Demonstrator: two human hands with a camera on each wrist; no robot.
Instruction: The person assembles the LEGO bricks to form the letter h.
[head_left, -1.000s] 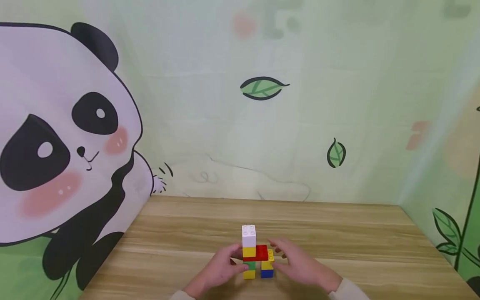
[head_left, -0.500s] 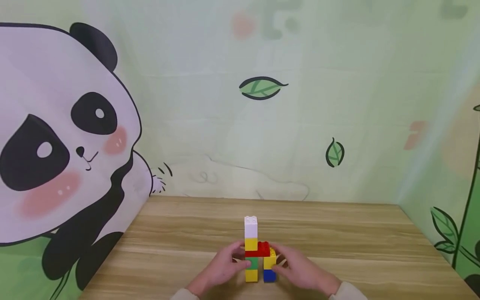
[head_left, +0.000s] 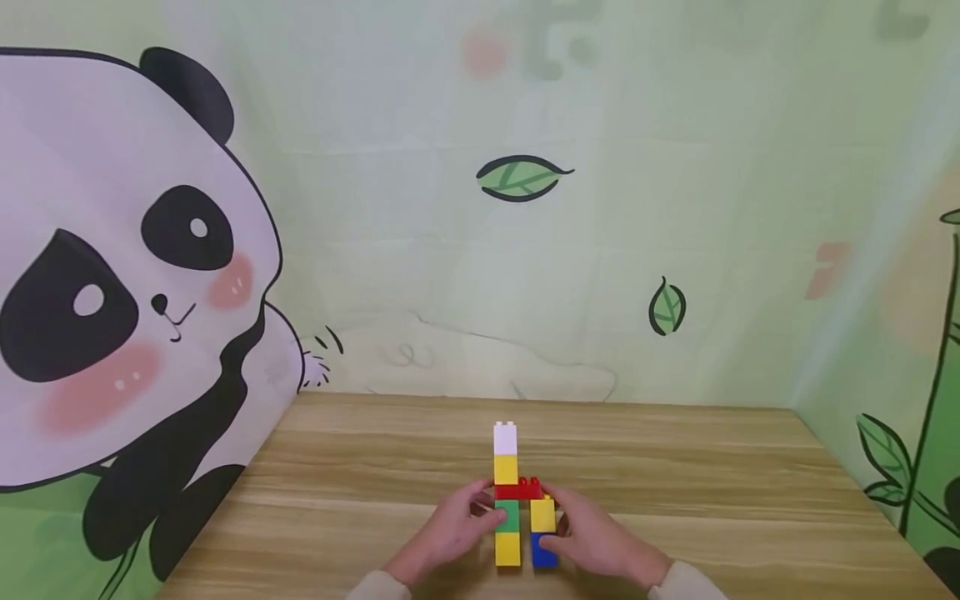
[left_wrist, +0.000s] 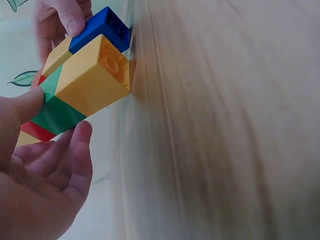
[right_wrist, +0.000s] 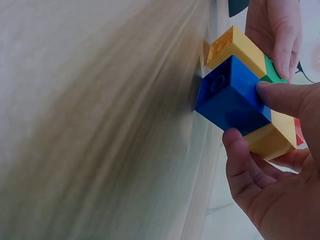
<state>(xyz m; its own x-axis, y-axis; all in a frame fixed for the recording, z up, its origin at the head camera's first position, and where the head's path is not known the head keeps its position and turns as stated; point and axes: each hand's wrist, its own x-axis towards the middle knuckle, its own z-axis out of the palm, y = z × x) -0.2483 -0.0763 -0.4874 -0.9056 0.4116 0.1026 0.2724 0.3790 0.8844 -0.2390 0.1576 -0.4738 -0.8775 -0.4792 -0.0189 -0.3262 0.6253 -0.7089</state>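
Note:
Both hands hold one structure of toy building blocks in the head view. Its left column has a white block [head_left: 506, 439] on top, then a yellow block [head_left: 506, 469], the end of a red block [head_left: 528, 490], a green block [head_left: 512, 521] and a lower yellow block [head_left: 507, 550]. Under the red block's right end, a yellow block [head_left: 542, 515] sits on a blue block [head_left: 542, 553]. My left hand [head_left: 456, 527] grips the left column, thumb on the green block. My right hand [head_left: 600, 537] grips the right column, thumb on the blue one. Hollow undersides show in both wrist views.
A wooden table [head_left: 360, 450] lies under and around the hands. Behind it hangs a pale green cloth backdrop [head_left: 420, 250] with a printed panda [head_left: 82, 167] on the left and printed leaves.
The structure has tipped back, so the white block's front faces me more and its top less. My right hand has closed in from beside the right column and its thumb now presses the blue block.

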